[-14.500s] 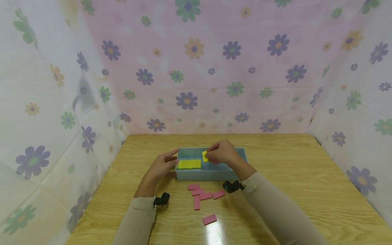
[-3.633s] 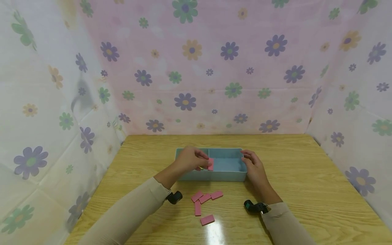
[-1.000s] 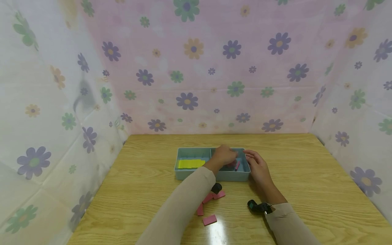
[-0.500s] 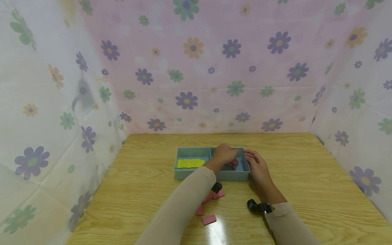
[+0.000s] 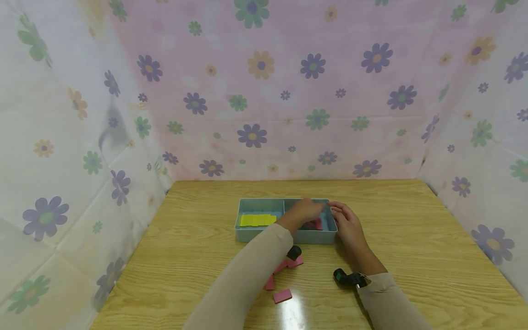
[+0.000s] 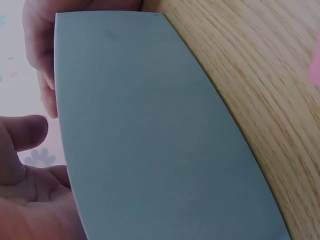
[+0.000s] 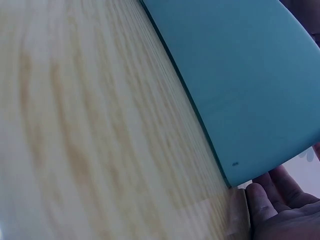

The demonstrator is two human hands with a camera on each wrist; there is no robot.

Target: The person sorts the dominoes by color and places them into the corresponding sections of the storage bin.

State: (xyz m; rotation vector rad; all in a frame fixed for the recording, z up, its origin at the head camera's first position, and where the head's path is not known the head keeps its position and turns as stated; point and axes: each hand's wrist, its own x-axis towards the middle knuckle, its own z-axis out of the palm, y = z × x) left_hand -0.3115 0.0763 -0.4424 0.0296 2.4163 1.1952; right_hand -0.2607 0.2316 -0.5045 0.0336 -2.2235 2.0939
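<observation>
Pink tiles (image 5: pixel 319 224) lie in the right side of the divided box (image 5: pixel 314 237), under the left hand (image 5: pixel 304 211).
I cannot tell whether that hand pinches one; the right hand (image 5: pixel 348 224), fingers relaxed against the end wall, should brace while tiles are squared snugly, like the yellow row (image 5: pixel 258 220).

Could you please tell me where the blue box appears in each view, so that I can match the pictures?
Head: the blue box stands below centre, slightly right.
Left wrist: the blue box fills the middle.
Right wrist: the blue box is at upper right.
Shared landmark: the wooden table, right of the box in left wrist, left of it in right wrist.
</observation>
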